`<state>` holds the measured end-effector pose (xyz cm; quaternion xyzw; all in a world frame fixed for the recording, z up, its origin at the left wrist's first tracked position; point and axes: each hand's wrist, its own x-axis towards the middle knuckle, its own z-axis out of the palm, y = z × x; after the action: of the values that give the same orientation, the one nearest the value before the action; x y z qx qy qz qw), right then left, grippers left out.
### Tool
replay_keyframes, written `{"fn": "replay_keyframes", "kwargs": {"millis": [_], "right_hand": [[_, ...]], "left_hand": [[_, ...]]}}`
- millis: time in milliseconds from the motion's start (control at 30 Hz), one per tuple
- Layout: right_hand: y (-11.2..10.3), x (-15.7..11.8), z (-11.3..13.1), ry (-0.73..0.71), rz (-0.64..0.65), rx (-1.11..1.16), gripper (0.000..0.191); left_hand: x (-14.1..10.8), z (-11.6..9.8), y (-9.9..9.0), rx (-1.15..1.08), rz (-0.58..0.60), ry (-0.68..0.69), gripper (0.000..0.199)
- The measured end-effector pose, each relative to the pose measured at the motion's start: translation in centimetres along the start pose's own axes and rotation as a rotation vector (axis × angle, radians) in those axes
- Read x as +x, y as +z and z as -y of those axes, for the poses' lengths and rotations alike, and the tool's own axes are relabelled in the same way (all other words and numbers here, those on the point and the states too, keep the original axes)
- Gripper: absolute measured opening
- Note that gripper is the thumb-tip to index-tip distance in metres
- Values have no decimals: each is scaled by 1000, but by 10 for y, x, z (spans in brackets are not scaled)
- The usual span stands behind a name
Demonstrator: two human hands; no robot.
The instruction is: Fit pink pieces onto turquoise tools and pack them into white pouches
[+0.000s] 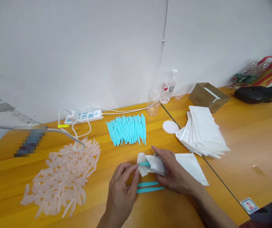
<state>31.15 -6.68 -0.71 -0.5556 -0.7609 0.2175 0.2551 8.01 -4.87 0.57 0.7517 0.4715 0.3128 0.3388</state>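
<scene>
Two turquoise sticks (151,190) lie side by side on the wood-grain table (159,210), their left ends hidden by the left hand (123,186). That hand pinches the end of a third turquoise stick (145,163) between thumb and fingertips, the stick sitting in the open mouth of a white pouch (157,165). The right hand (171,171) is wrapped around the body of the pouch, and one flat white mailer (194,167) lies just beside it, partly covered. Off to the left spreads a heap of pale pink spatula-like pieces (64,180).

Beyond the hands come a thick row of turquoise sticks (127,130), a round white lid (170,127) and a fanned stack of white mailers (204,129). Along the wall stand a white power strip (90,116), a clear plastic jar (153,110), a white-capped water bottle (169,88) and an open cardboard box (199,96). Right of that box rests a black object (254,95), perhaps a case; its outline is blurred.
</scene>
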Motion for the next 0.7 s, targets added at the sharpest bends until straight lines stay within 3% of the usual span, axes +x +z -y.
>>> {"fn": "replay_keyframes", "kwargs": {"millis": [67,267,533,600,700], "right_hand": [[0,3,-1,6,16,-24,93],[4,5,-4,18,59,-87,94],[6,4,-8,49,44,-62,90],[6,3,-9,51,39,-54,90],[4,2,-9,61,42,-34,92]], "left_hand": [[-4,6,-3,64,10,-31,22],[-2,10,0,323,259,85,15],[3,11,6,373,367,161,12],[2,10,-1,360,382,176,14],[0,9,-27,206,373,133,15]]}}
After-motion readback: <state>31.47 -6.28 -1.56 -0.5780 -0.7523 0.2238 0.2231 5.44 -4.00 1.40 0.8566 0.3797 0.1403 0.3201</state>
